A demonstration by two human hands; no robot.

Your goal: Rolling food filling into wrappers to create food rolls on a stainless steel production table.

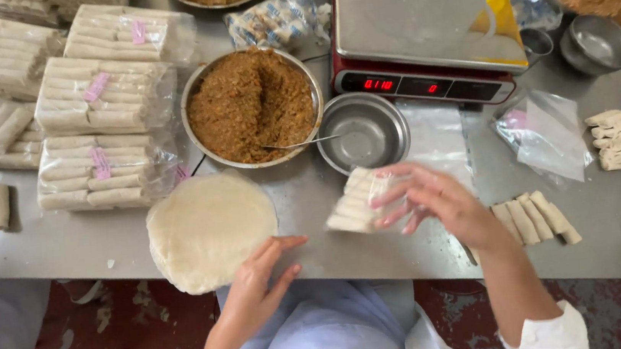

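Head view: steel table [64,246], red floor; left hand [257,288] open, right hand [436,200] w/ bagged rolls [355,200]

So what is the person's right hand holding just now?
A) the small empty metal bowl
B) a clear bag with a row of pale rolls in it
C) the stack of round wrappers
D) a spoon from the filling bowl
B: the right hand grips a clear bag of pale rolls above the steel table, while the left hand touches the edge of the round wrapper stack.
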